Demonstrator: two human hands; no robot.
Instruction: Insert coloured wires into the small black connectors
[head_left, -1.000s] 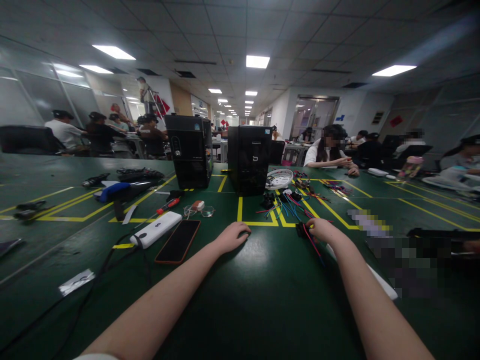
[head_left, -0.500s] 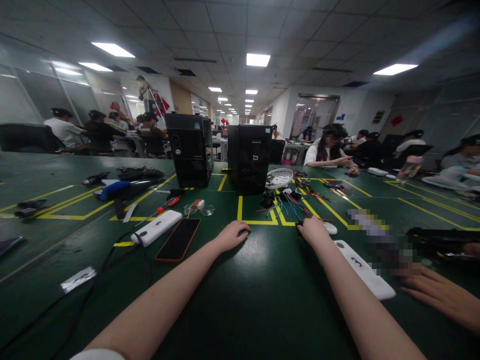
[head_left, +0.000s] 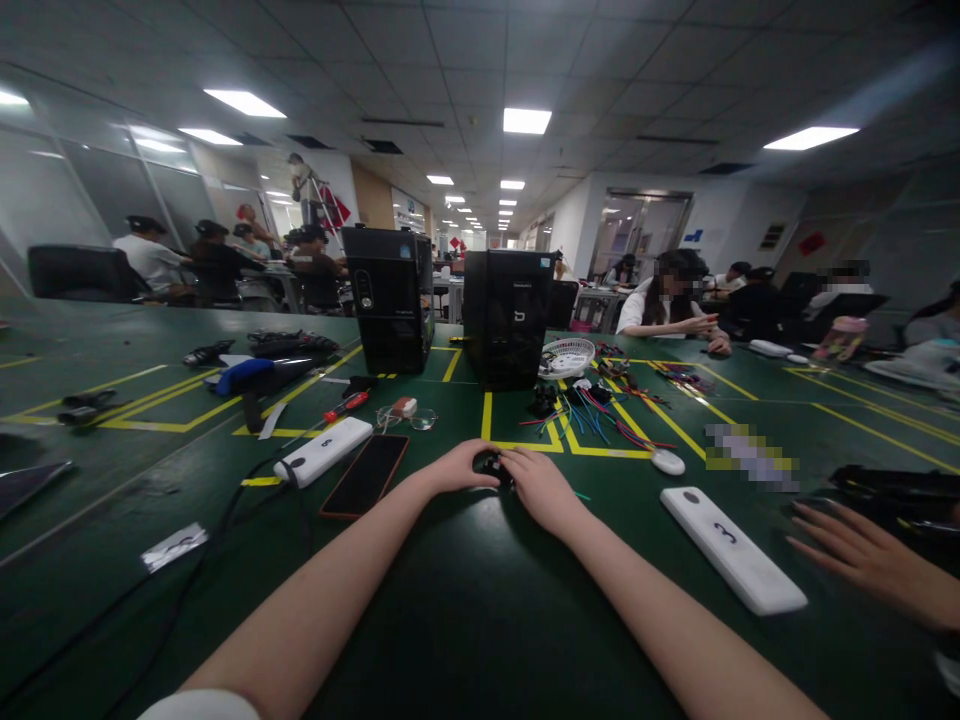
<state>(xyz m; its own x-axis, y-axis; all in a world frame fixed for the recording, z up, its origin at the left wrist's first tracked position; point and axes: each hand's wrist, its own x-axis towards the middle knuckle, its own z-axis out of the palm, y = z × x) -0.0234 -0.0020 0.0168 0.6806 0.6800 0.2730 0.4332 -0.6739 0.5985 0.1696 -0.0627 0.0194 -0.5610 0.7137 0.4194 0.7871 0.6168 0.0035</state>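
Observation:
My left hand and my right hand meet on the green table in front of me. Between them sits a small black connector, and the fingers of both hands curl round it. Thin coloured wires trail from under my right hand. Behind the hands lies a tangle of red and blue wires with black plugs inside a yellow taped square.
Two black computer towers stand at mid-table. A phone, a white power bank, glasses and a red screwdriver lie left. A white bar marked 3, a mouse and another person's hand are right.
My right hand has moved left from the wire pile to meet my left hand, bringing the black connector with it. Another person's hand has come into view at the right.

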